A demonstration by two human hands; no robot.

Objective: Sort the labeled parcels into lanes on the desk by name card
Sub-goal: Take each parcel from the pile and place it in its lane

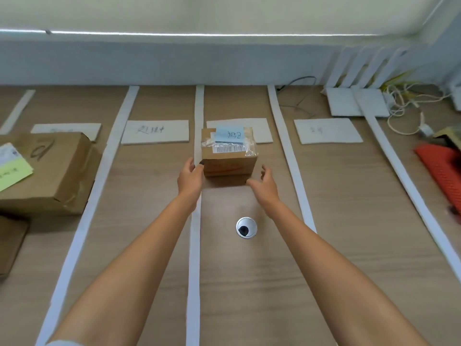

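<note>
A small box (229,152) sits in the third lane, half covering its name card (262,131), while the left hand (190,176) and right hand (265,184) flank it, fingers loosely spread, holding nothing.

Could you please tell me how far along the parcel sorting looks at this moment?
Looks done: a large brown cardboard box with a green note lies in the far-left lane. In hand: the small cardboard parcel with the blue note sits in the third lane, overlapping its white name card; left hand touches its corner, right hand hovers open. Left: the red padded package at the right edge.
</note>
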